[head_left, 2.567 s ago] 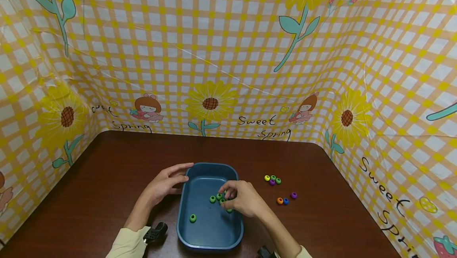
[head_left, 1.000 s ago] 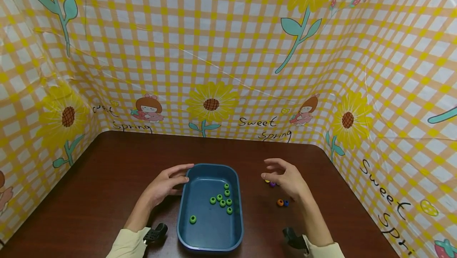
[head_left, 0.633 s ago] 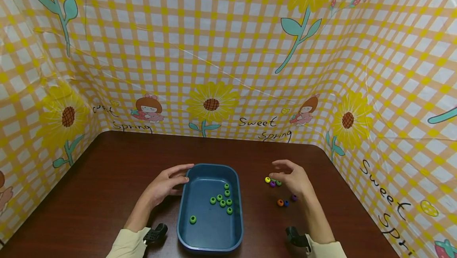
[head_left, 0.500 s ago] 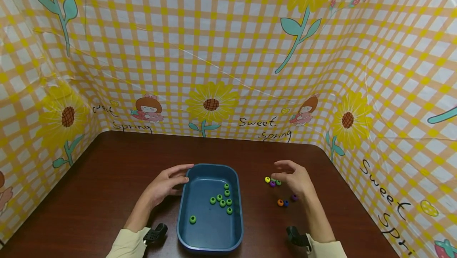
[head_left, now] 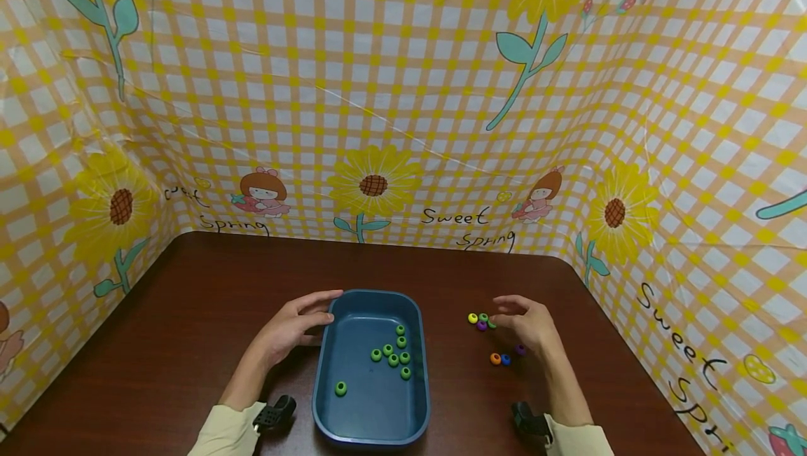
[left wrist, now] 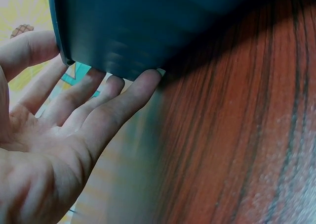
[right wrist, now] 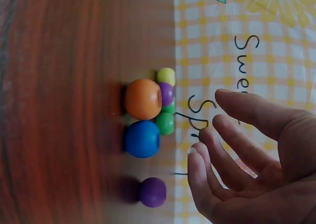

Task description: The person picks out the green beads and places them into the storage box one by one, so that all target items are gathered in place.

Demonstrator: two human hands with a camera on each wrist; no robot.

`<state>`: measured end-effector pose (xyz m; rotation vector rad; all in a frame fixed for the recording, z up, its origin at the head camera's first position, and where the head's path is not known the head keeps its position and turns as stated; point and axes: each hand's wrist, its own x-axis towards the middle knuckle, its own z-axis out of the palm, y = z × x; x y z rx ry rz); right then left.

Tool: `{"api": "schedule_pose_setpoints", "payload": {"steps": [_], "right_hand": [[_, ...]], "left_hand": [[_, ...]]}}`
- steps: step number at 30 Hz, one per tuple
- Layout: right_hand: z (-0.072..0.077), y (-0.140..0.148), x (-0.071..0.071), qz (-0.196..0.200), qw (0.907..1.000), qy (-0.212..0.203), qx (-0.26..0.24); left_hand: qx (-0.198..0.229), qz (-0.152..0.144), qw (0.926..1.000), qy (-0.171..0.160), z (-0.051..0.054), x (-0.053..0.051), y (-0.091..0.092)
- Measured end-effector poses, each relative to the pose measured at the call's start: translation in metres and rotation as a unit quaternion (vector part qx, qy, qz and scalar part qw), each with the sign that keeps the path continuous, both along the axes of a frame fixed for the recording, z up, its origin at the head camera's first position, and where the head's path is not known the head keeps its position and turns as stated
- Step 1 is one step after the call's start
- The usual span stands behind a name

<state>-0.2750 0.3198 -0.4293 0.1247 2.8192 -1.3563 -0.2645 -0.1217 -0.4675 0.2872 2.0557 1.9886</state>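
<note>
A dark blue rectangular tray (head_left: 370,419) stands on the table with several green beads (head_left: 394,360) inside. My left hand (head_left: 290,323) is at its left side, fingertips on the outer wall and thumb at the rim in the left wrist view. Over the table to the right hovers my right hand (head_left: 532,326), holding nothing, thumb apart from the fingers. Its tips are nearest a small cluster: a yellow bead (head_left: 473,318), a purple bead (head_left: 482,326) and two green beads (right wrist: 165,123). In the head view, the hand partly covers one green bead.
Closer to me on the right lie an orange bead (head_left: 495,358) and a blue bead (head_left: 506,360) side by side. Another purple bead (right wrist: 153,192) lies apart, partly behind my right wrist in the head view. A checked cloth (head_left: 391,92) surrounds the table (head_left: 227,281) at the back and sides.
My right hand has gone from inside the tray to the loose beads on the right. In the last half second it has shifted slightly right and nearer me. The left hand stays put.
</note>
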Motion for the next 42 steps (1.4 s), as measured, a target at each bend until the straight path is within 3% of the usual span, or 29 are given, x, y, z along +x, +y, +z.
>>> {"api": "schedule_pose_setpoints", "payload": {"steps": [10,18,42], "right_hand": [[-0.012,0.004,-0.003,-0.006,0.9996,-0.028,0.006],[-0.02,0.006,-0.007,-0.014,0.9992,-0.037,0.008],[-0.027,0.007,-0.01,-0.007,0.9986,-0.046,0.023]], "left_hand": [[-0.003,0.008,1.0,-0.004,0.0,-0.001,0.0],[-0.001,-0.002,1.0,0.004,-0.002,-0.002,-0.001],[-0.004,-0.005,1.0,0.002,-0.001,0.0,-0.002]]}}
